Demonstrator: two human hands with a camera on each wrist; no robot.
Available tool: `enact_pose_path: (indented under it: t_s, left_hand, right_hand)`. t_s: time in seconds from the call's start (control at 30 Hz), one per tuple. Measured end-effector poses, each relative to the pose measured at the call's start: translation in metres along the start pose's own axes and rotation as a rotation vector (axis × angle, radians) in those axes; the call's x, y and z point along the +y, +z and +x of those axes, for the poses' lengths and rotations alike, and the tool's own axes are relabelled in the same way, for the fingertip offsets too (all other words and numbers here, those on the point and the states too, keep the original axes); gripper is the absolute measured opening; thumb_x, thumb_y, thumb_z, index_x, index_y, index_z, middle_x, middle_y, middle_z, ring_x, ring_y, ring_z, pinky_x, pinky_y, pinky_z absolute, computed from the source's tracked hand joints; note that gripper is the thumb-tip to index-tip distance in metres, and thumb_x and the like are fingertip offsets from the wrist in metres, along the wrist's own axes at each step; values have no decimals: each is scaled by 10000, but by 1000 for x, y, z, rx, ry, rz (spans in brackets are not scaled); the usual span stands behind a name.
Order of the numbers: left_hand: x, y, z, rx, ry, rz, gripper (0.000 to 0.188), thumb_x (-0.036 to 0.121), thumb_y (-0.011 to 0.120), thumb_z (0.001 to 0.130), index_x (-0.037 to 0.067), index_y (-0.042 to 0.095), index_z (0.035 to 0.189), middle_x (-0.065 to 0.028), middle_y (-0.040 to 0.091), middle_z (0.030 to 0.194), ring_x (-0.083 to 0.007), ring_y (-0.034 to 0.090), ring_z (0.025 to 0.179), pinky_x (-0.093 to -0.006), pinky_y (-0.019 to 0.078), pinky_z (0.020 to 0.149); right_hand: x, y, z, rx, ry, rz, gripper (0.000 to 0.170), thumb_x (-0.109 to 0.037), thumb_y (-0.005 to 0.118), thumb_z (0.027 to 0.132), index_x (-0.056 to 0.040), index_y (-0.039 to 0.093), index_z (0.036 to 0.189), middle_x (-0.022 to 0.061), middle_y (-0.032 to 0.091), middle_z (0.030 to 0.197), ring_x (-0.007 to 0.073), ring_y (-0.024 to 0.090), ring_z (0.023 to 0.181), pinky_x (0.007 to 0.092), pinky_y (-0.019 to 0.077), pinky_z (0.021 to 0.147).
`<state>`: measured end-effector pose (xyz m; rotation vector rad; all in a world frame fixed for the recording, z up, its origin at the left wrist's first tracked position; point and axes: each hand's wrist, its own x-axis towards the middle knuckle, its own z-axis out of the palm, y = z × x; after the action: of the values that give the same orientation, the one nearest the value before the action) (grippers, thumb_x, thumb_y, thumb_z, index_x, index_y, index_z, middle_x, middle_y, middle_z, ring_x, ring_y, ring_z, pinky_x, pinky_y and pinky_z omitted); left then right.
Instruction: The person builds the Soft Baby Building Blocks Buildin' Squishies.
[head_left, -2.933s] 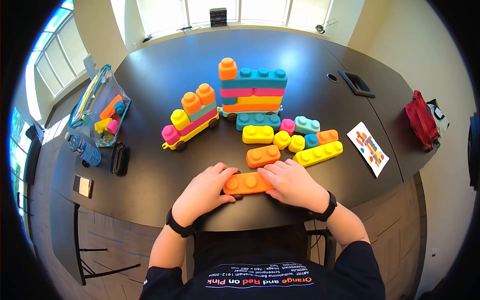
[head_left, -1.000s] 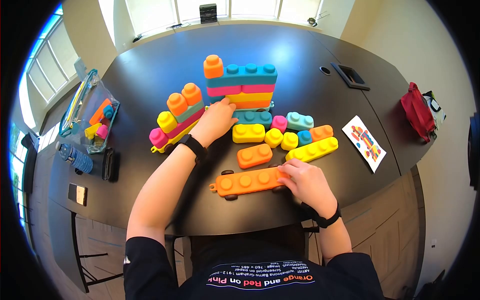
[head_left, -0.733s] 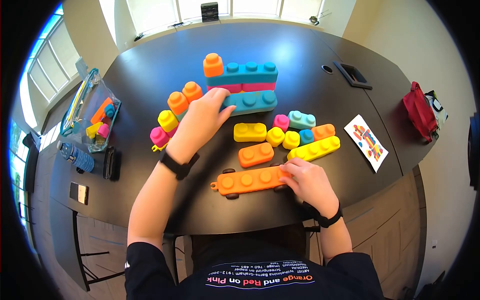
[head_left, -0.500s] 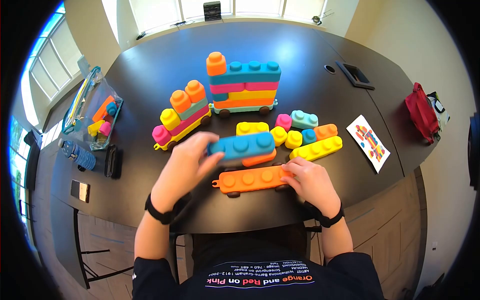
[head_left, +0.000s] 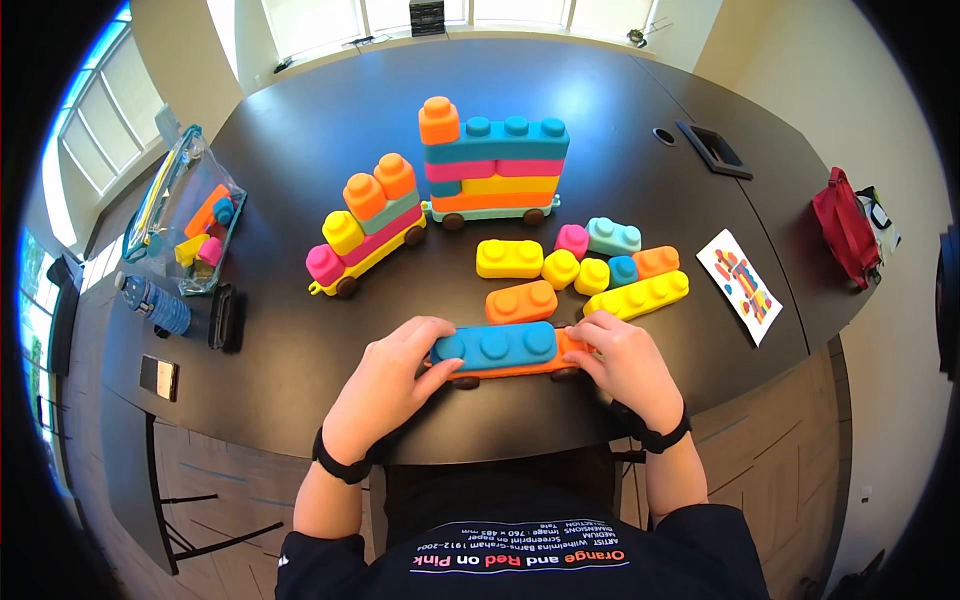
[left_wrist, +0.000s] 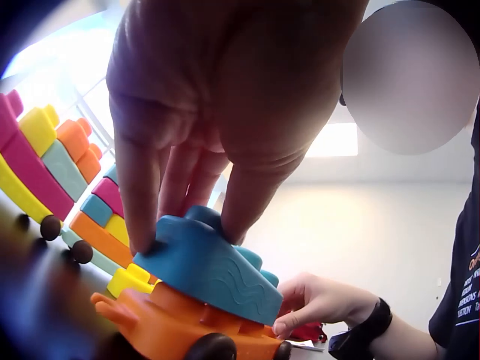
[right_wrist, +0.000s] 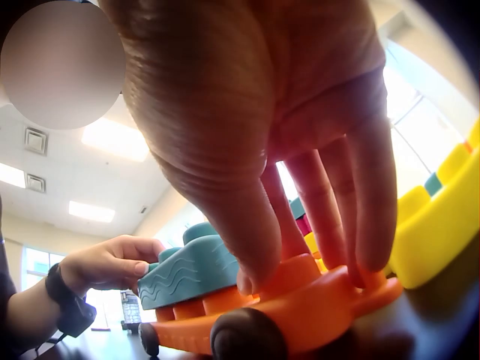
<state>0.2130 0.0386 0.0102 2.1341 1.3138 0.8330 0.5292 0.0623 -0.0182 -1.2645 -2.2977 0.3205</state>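
My left hand [head_left: 385, 378] grips the left end of a three-stud teal block [head_left: 520, 347] between thumb and fingers. The block lies over the left and middle studs of an orange wheeled base [left_wrist: 169, 322]. In the left wrist view the block sits slightly tilted, and orange studs show beneath it. At the base's other end, my right hand [head_left: 637, 368] pinches the orange rim, its thumb at the near side and fingers at the far side. One orange stud [right_wrist: 300, 268] stays uncovered there. Just behind the base rests a two-stud orange block [head_left: 521, 300].
Two built block wagons stand farther back: a stepped yellow-based one [head_left: 370, 235] and a tall one [head_left: 495, 170]. Loose blocks, including a long yellow block [head_left: 640, 297], lie to the right, near a picture card [head_left: 740, 287]. A water bottle [head_left: 155, 303] and clear bag [head_left: 195, 215] stand left.
My left hand took the teal block from beside the tall wagon and brought it toward me, down onto the orange base. My right hand kept hold of the base's right end.
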Motion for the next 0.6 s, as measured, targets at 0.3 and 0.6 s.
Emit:
enact_pose_path:
  t_s: [0.3, 0.6]
  left_hand:
    - [0, 11, 0, 25, 14, 15, 325, 85, 803, 910, 4, 654, 1187, -162, 702, 1082, -316, 718, 887, -378, 612, 811]
    - [-2, 11, 5, 5, -4, -6, 291, 103, 791, 916, 15, 667, 1165, -160, 702, 1036, -317, 715, 830, -370, 597, 770]
  right_hand:
    - [1, 0, 1, -13, 6, 13, 196, -148, 801, 883, -32, 734, 1026, 106, 702, 998, 354, 707, 883, 437, 581, 773]
    - [1, 1, 0, 6, -9, -18, 190, -139, 803, 876, -40, 721, 1016, 103, 690, 988, 349, 704, 876, 437, 580, 760]
